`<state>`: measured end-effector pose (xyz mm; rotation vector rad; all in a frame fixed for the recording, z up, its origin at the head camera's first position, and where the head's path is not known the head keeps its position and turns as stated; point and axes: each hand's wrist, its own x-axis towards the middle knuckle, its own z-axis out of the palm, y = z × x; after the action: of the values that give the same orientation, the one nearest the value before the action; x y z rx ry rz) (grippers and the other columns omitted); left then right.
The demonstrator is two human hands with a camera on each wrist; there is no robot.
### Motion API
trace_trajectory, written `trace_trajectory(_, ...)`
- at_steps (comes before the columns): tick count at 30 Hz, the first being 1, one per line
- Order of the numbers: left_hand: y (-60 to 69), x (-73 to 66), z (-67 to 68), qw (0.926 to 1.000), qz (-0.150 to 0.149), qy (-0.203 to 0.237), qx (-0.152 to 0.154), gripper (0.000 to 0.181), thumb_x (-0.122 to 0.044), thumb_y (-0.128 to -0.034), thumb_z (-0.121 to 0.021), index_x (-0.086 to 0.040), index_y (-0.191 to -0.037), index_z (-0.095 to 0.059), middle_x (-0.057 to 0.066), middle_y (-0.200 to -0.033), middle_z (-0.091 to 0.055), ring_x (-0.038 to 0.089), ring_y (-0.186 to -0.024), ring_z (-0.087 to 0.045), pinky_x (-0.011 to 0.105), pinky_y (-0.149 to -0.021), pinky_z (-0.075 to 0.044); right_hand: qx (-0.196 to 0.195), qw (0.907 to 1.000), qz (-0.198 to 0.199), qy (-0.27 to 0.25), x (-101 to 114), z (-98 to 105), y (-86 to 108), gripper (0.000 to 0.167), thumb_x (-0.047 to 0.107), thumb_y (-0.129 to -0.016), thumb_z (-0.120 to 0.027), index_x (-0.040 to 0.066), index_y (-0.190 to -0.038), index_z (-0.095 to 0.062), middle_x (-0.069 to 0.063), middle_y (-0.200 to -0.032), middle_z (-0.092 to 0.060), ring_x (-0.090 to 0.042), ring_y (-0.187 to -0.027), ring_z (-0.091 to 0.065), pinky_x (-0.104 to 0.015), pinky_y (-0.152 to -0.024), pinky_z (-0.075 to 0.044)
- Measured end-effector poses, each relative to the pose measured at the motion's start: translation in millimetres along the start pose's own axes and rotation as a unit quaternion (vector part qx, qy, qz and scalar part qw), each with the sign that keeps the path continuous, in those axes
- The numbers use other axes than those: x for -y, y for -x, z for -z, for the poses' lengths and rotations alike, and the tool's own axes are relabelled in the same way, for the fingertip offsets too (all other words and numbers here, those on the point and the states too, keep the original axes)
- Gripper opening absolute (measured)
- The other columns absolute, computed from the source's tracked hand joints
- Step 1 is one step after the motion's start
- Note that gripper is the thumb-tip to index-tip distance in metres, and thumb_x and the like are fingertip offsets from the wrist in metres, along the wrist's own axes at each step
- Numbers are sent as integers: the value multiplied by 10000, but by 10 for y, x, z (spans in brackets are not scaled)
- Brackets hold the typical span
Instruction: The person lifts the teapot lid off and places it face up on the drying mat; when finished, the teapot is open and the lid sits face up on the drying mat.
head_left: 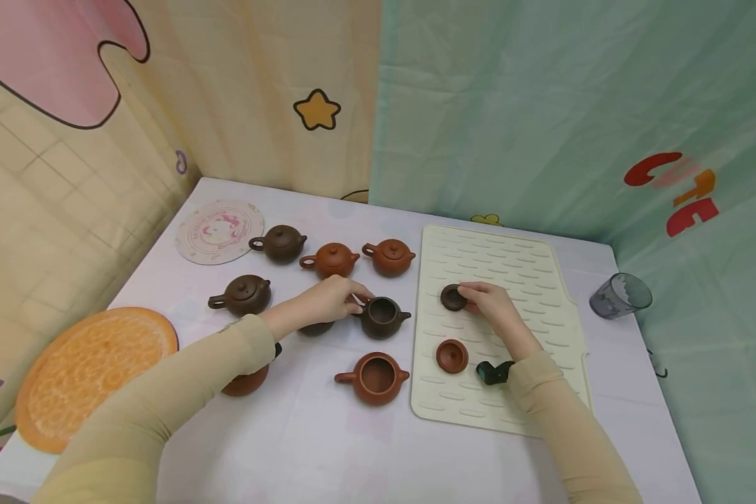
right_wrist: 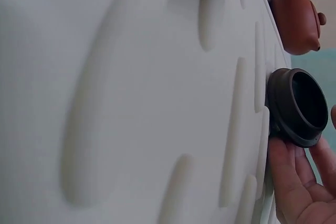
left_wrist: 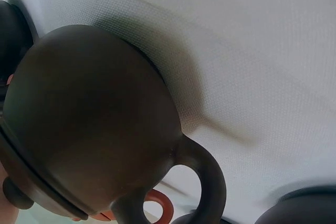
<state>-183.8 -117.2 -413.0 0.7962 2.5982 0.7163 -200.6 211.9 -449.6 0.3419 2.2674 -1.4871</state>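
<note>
My left hand [head_left: 335,299] pinches the handle of a dark brown teapot [head_left: 388,329] whose top is uncovered. On the cream mat [head_left: 529,259], my right hand [head_left: 493,305] holds the rim of a dark teapot lid [head_left: 452,299], turned underside up; the right wrist view shows the same lid [right_wrist: 286,103] between thumb and fingers. A reddish lid [head_left: 444,358] lies on the mat nearer me. Left of it stands a reddish teapot [head_left: 378,397], also uncovered. Another dark teapot [left_wrist: 94,114], mostly hidden below my left forearm in the head view, fills the left wrist view.
Behind my left hand stand lidded teapots: two reddish ones [head_left: 332,260] [head_left: 392,259] and two dark ones [head_left: 282,243] [head_left: 246,295]. Another reddish pot [head_left: 247,382] is partly under my left sleeve. Round orange board [head_left: 101,371] and pale disc [head_left: 217,234] lie left; a glass [head_left: 619,297] stands right.
</note>
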Motion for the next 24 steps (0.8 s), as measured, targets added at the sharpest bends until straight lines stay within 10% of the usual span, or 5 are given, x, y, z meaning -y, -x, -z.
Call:
trace_trajectory(7,8,-51,141,9997,20,156,161,397,-134,-924,-689,-73,-1312,-634,119,-1232,-689,186,-1042,-697,310,-846,-558,-171,9980,132,593,155,102,64,498,325,-1019,-516,56,-1437,-491,-188,-1477,-475,-327,-1327,-504,-418,-1106,-409)
trace_trajectory(12,-48,-101,438,9994,-33,-63,-346,375,-140,-941,-668,-72,-1308,-638,130,-1192,-705,226,-1006,-684,379,-867,-538,-143,9964,398,737,417,207,70,502,323,-1027,-500,72,-1460,-460,-169,-1520,-427,-353,-1367,-443,-453,-1137,-365)
trace_trajectory(18,-264,-64,792,9956,329,25,-873,343,-106,-958,-625,-71,-1299,-641,142,-1227,-688,288,-1108,-655,428,-961,-504,-112,9932,962,644,822,123,-51,468,308,-1012,-539,84,-1421,-511,-146,-1491,-465,-354,-1353,-449,-476,-1131,-366)
trace_trajectory(24,-599,37,770,9971,480,0,-589,337,-99,-976,-590,-54,-1307,-631,154,-1259,-672,283,-1169,-629,415,-993,-490,-20,9866,1489,666,1048,-213,-245,418,282,-989,-592,65,-1346,-591,-122,-1403,-564,-296,-1321,-501,-454,-1119,-389)
